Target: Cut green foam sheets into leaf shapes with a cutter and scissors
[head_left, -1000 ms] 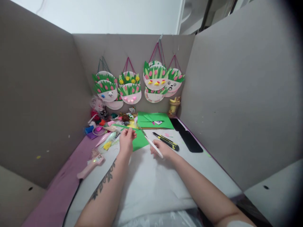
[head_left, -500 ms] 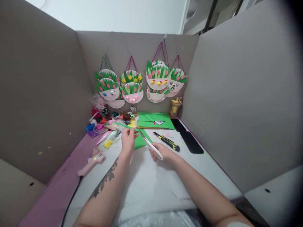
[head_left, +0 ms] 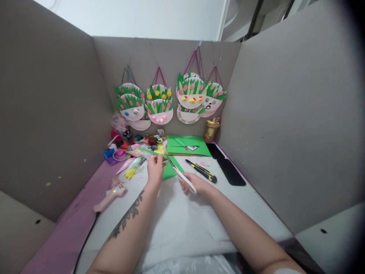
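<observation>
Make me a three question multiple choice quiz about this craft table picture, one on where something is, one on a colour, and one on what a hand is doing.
1. Where does the utility knife lie?
A. Right of the right hand
B. On the purple strip
C. Hung on the back wall

2. What colour is the paper between the hands?
A. Yellow
B. Green
C. Blue

3. What is the right hand doing?
A. Lying flat and empty
B. Holding scissors
C. Holding the pink glue gun

Key:
1 A, the black and yellow knife sits on the white table surface just right of that hand.
2 B, the sheet under the left hand is bright green.
3 B, the scissors with white handles are in its grip, blades toward the paper.
</observation>
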{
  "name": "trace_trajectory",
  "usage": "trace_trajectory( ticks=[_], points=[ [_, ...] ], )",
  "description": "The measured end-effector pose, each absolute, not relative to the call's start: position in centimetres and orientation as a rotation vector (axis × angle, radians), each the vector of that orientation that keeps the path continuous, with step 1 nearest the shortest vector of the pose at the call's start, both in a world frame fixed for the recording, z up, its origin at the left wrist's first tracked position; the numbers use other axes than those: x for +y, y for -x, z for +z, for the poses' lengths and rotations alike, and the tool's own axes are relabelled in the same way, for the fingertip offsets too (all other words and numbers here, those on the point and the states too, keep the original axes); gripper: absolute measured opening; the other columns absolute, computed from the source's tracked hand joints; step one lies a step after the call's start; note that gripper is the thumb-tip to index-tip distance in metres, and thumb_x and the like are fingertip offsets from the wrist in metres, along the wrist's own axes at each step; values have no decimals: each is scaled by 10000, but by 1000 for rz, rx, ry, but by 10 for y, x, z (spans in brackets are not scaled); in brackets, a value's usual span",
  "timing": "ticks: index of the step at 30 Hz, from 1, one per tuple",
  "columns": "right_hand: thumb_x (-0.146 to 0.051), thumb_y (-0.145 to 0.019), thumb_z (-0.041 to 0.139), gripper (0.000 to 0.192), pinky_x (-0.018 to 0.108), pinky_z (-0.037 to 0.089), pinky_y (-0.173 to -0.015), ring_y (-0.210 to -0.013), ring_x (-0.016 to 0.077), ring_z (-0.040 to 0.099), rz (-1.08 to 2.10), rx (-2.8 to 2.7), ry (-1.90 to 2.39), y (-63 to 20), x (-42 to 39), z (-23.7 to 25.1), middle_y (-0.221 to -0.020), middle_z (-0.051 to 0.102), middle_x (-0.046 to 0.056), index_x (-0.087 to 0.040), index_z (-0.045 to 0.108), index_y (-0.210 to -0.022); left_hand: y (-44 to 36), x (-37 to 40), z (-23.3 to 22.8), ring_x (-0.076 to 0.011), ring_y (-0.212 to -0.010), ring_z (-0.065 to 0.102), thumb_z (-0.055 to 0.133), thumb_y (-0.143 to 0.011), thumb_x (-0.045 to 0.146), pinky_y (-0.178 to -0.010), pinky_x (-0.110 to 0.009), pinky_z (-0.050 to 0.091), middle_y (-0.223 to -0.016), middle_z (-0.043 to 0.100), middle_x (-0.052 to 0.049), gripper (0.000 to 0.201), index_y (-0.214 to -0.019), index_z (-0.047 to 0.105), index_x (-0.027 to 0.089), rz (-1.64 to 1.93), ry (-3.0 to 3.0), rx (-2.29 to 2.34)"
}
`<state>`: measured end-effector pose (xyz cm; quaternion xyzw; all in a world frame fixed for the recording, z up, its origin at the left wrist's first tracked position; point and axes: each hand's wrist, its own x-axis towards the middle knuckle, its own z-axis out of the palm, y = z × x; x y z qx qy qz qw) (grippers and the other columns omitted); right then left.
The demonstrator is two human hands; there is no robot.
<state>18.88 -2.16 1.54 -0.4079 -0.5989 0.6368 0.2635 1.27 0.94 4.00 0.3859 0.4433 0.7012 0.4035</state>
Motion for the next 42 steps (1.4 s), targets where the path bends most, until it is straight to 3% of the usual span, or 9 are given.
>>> trace_trajectory(
  ticks=[13, 28, 42],
  points=[
    [-209, -603, 617, 186, 217, 452, -468, -489, 93, 534, 1660, -1655, 1135, -190, -21, 15, -592, 552, -33, -173, 487, -731, -11, 13, 36, -128, -681, 597, 629, -728, 497, -601, -249, 529, -719, 576, 0, 358, -709, 490, 167, 1750, -1017, 1169],
    [-231, -616, 595, 167, 204, 343, -410, -423, 76, 443, 1607, -1721, 1110, -195, -20, 13, -543, 498, -59, -188, 467, -712, -4, 7, 45, -151, -684, 613, 659, -663, 576, -531, -217, 477, -685, 602, -15, 429, -690, 540, 165, 1678, -1036, 1154],
    [-242, -625, 583, 162, 197, 339, -400, -424, 78, 451, 1621, -1725, 1108, -197, -19, 9, -540, 492, -59, -189, 472, -731, -4, 7, 46, -127, -660, 592, 675, -635, 570, -517, -194, 462, -685, 580, -4, 436, -683, 515, 167, 1670, -997, 1129]
  ],
)
